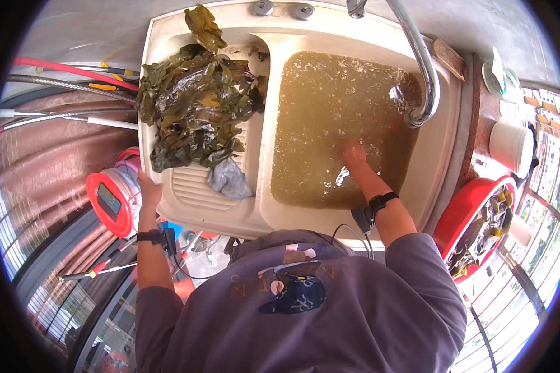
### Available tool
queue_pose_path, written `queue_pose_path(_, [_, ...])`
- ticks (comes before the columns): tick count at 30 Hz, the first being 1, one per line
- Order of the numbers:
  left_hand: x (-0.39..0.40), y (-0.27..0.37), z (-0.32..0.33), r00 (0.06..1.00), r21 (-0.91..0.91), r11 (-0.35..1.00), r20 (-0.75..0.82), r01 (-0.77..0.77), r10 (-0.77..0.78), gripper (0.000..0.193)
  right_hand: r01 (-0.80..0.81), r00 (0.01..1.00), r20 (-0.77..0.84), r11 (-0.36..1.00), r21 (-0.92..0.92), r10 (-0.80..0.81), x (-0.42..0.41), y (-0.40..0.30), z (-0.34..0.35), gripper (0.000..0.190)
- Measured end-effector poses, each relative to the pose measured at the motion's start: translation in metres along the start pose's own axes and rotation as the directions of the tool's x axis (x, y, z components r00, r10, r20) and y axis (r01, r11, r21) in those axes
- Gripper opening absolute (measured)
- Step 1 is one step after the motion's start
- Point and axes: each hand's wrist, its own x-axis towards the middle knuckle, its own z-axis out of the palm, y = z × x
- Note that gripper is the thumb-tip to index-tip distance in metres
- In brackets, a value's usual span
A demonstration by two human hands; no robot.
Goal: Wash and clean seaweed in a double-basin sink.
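Murky brown water (326,121) fills the right basin of a cream double sink (264,140). My right hand (354,156) is dipped into this water, its fingers hidden under the surface, so I cannot tell whether it holds anything. At the sink's left outer edge is my left hand (150,189), resting on or beside the rim, its grip unclear. A heap of wet green-brown seaweed (196,112) lies in the left side of the sink, above the ribbed drainboard. Below the heap sits a crumpled grey cloth or bag (230,179).
A curved metal faucet (427,70) reaches over the right basin. A scrubbing brush (449,59) lies at the back right corner. Right of the sink stand a red basin (457,219) holding seaweed pieces and a white tub (511,148). A red-lidded container (98,203) is at the left.
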Motion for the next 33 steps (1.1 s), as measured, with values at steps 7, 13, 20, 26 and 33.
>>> queue_pose_path(7, [-0.002,-0.012,0.005,0.999,-0.046,0.999,-0.039,-0.017,0.015,0.088,0.044,0.830,-0.557,0.994,0.096,0.017,-0.002,0.011,-0.004,0.017])
queue_pose_path(13, [0.000,0.006,-0.001,0.999,-0.085,0.996,-0.042,-0.010,0.006,0.085,0.291,0.804,-0.585,0.788,0.543,0.106,-0.085,-0.045,-0.135,0.006])
queue_pose_path(20, [-0.001,0.003,0.001,0.998,-0.125,0.992,-0.059,0.017,-0.025,0.085,0.809,0.480,-0.875,0.351,0.472,0.070,-0.154,-0.132,-0.266,0.025])
queue_pose_path(26, [-0.003,0.008,-0.002,0.996,-0.106,0.994,-0.081,0.011,-0.020,0.083,0.478,0.615,-0.770,0.696,0.536,0.171,-0.107,-0.069,-0.165,0.025])
queue_pose_path(33, [-0.004,0.010,-0.005,0.997,-0.098,0.995,-0.080,0.011,-0.019,0.084,0.095,0.732,-0.661,0.936,0.338,0.164,-0.071,-0.031,-0.051,0.022])
